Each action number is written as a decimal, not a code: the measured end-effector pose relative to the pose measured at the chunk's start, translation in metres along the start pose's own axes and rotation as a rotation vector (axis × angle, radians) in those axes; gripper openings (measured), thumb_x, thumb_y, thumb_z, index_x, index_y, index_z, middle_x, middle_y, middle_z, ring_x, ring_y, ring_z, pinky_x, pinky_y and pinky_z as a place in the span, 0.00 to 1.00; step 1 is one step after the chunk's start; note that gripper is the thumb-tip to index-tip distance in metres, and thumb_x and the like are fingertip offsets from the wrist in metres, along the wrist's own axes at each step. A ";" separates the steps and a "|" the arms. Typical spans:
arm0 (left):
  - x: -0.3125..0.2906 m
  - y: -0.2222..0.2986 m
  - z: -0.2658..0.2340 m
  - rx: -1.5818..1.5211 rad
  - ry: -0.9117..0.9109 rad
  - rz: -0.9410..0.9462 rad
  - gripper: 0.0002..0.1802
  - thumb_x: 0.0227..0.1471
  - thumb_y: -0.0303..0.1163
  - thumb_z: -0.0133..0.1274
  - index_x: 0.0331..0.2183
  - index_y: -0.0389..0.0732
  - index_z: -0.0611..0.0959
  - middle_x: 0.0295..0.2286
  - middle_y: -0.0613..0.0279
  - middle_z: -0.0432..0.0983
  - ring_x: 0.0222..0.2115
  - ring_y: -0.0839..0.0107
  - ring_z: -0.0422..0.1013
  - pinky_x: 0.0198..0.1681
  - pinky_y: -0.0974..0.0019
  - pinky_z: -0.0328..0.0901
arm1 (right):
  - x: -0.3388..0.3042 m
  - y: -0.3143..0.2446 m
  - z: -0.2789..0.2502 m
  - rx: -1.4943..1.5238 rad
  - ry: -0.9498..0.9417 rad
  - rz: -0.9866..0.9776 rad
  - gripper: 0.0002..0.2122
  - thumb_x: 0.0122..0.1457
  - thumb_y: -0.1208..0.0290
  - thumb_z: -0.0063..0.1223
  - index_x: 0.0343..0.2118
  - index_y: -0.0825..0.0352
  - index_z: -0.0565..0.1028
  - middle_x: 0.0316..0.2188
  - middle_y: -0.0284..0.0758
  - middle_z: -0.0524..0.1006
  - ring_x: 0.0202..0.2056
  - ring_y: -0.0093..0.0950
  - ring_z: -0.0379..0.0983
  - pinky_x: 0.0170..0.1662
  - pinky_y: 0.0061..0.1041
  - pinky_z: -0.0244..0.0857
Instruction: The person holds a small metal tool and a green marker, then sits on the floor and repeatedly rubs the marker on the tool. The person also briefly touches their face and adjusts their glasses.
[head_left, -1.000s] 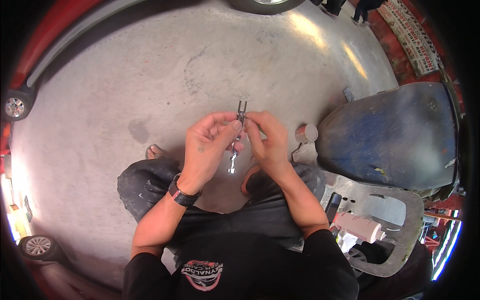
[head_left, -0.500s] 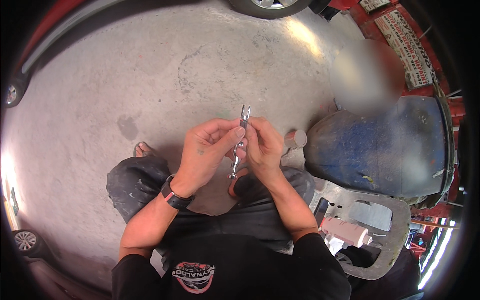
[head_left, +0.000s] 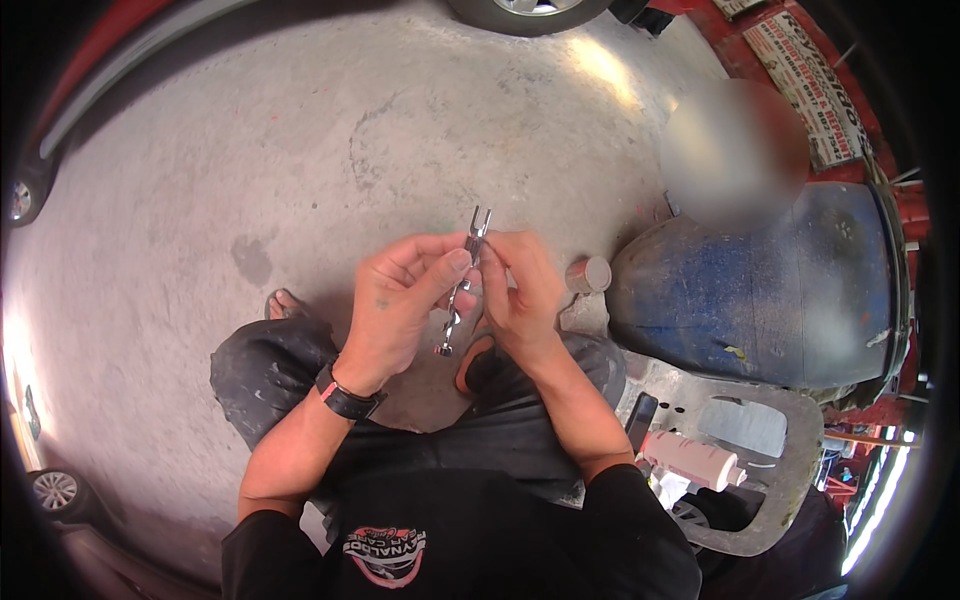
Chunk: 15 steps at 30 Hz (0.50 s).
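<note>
A slim, shiny chrome metal part (head_left: 452, 318) hangs at a slant between my two hands, above the gap between my knees. Its upper end splits into two prongs; the lower end is a small knob. I cannot tell what kind of part it is. My left hand (head_left: 400, 295) is closed on it, thumb pressing over its middle below the fork. My right hand (head_left: 525, 285) pinches at the same place from the other side, with its fingertips partly hidden behind the part and the thumb.
At the right stands a big blue drum (head_left: 745, 285), with a small can (head_left: 588, 274) beside it. A grey seat-like surface (head_left: 790, 480) carries a pinkish-white bottle (head_left: 690, 460) and a dark phone (head_left: 642, 418). Car wheels (head_left: 54, 490) show at the edges over a concrete floor (head_left: 240, 170).
Both hands have shifted slightly left with the chrome part. The part leans more, its lower end swung left, and its fork has turned to show both prongs further apart.
</note>
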<state>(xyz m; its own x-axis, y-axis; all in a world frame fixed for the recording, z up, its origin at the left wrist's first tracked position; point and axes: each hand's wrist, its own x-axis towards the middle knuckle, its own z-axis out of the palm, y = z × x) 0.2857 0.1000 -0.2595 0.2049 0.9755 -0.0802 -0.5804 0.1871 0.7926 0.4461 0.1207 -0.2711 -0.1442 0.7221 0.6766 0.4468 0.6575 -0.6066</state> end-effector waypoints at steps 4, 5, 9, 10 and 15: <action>-0.011 -0.003 -0.003 -0.151 0.031 -0.075 0.13 0.62 0.30 0.55 0.47 0.36 0.81 0.31 0.63 0.81 0.27 0.79 0.76 0.29 0.75 0.72 | 0.000 -0.006 0.010 -0.050 -0.005 -0.070 0.11 0.55 0.85 0.56 0.42 0.70 0.77 0.33 0.41 0.78 0.30 0.38 0.76 0.34 0.30 0.71; -0.005 0.019 -0.005 -0.108 0.047 -0.048 0.12 0.63 0.31 0.55 0.46 0.37 0.80 0.31 0.64 0.81 0.27 0.79 0.76 0.29 0.75 0.72 | 0.005 -0.001 0.015 -0.121 0.041 -0.108 0.13 0.54 0.85 0.56 0.43 0.70 0.78 0.35 0.43 0.79 0.33 0.39 0.78 0.35 0.32 0.72; -0.001 -0.012 0.007 -0.156 -0.041 -0.107 0.14 0.64 0.32 0.53 0.49 0.38 0.79 0.34 0.66 0.80 0.30 0.78 0.75 0.34 0.72 0.71 | -0.010 0.009 -0.009 -0.021 0.015 0.044 0.07 0.58 0.84 0.53 0.38 0.72 0.79 0.29 0.41 0.78 0.29 0.35 0.75 0.33 0.29 0.69; 0.002 -0.016 -0.005 -0.201 -0.088 -0.042 0.14 0.64 0.33 0.54 0.49 0.38 0.80 0.35 0.67 0.80 0.29 0.79 0.74 0.33 0.73 0.70 | -0.003 0.003 0.001 0.033 0.006 0.055 0.06 0.59 0.85 0.52 0.37 0.73 0.78 0.27 0.41 0.76 0.28 0.33 0.73 0.32 0.28 0.67; 0.005 -0.010 0.002 -0.122 -0.065 -0.060 0.16 0.64 0.36 0.54 0.50 0.40 0.80 0.34 0.70 0.79 0.29 0.82 0.73 0.31 0.77 0.67 | 0.004 -0.007 -0.002 0.057 0.013 0.087 0.05 0.60 0.84 0.50 0.37 0.72 0.76 0.25 0.40 0.73 0.26 0.33 0.70 0.29 0.30 0.63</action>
<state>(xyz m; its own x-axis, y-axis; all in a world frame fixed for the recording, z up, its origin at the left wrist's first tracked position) 0.2944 0.1023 -0.2664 0.2906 0.9532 -0.0832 -0.6563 0.2618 0.7076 0.4446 0.1186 -0.2636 -0.0951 0.7746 0.6253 0.4062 0.6036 -0.6860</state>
